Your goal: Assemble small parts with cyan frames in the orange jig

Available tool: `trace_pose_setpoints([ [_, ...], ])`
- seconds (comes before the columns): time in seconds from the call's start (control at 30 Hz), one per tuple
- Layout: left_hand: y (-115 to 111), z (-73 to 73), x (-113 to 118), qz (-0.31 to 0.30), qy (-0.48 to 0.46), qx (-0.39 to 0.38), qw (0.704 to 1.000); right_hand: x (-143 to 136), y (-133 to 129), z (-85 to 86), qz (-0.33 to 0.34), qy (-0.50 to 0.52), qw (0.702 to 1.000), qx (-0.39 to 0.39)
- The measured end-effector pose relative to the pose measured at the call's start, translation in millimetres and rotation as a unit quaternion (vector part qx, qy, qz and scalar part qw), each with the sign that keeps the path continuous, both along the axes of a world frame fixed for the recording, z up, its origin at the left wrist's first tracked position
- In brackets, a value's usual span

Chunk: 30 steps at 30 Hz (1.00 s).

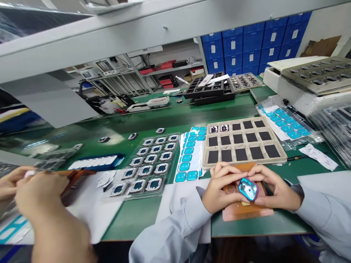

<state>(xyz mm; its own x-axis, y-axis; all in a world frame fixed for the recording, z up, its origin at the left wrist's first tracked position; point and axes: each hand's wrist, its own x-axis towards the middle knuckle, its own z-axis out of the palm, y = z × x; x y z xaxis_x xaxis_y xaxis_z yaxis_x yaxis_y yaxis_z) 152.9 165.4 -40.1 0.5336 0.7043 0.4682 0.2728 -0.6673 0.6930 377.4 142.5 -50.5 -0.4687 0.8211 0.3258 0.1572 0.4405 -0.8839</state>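
Note:
Between the fingers of both hands I hold a small rounded-square watch case point(248, 189) with a shiny blue film on its upper face. My left hand point(223, 186) grips its left side, and my right hand point(274, 188) grips its right edge. Under them lies an orange-brown mat point(246, 213) at the table's front edge. Just behind my hands is a beige tray point(282, 159) with dark padded pockets, two of them holding small parts. Left of it lie white sheets of blue stickers point(189, 157). A clear tray point(167, 179) of several watch frames stands further left.
At far left a co-worker's hands point(35, 190) work over a white sheet. A few loose frames point(132, 136) lie on the green table point(115, 226). Black trays point(210, 89) stand at the back, stacked trays point(318, 75) at right. A grey beam point(137, 29) crosses overhead.

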Motion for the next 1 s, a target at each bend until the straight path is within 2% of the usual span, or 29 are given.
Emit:
trace_pose_setpoints([
  [0.1,-1.6,0.8,1.9,0.024,-0.03,-0.004,0.999,1.4,2.2,-1.6,0.014,0.028,0.999,-0.003],
  [0.23,-2.3,1.1,1.9,0.037,-0.055,0.018,0.998,0.9,7.3,-0.8,0.037,0.063,0.996,0.05],
  [0.47,-6.2,7.5,6.9,0.014,-0.096,0.091,0.991,-4.7,11.3,-1.9,0.039,0.094,0.992,0.074],
  [0.53,-11.4,15.3,-0.2,0.006,-0.082,0.103,0.991,-6.9,9.6,-3.9,0.025,0.11,0.991,0.067],
  [0.63,-7.3,33.1,-29.2,0.038,-0.021,0.152,0.987,-9.6,7.4,-5.3,-0.023,0.134,0.99,0.027],
  [0.7,13.1,44.6,-55.6,0.1,0.046,0.167,0.98,-11.2,7.3,-4.1,-0.053,0.133,0.99,-0.002],
  [0.73,29.4,48.5,-68.4,0.148,0.093,0.146,0.974,-11.9,7.7,-3.0,-0.062,0.125,0.99,-0.011],
  [0.77,49.1,50.8,-80.0,0.217,0.152,0.095,0.959,-12.6,8.2,-1.6,-0.066,0.113,0.991,-0.015],
  [0.8,71.2,51.2,-89.8,0.296,0.216,0.038,0.93,-13.1,8.7,-0.1,-0.067,0.1,0.993,-0.014],
  [0.83,94.5,49.8,-97.7,0.332,0.244,0.019,0.911,-13.5,9.2,1.2,-0.065,0.089,0.994,-0.011],
  [0.93,159.3,39.3,-110.9,0.397,0.293,0.003,0.87,-12.9,10.4,4.3,-0.048,0.08,0.996,0.014],
  [1.0,190.0,30.5,-114.1,0.423,0.324,-0.014,0.846,-11.5,10.8,5.7,-0.038,0.082,0.996,0.025],
])
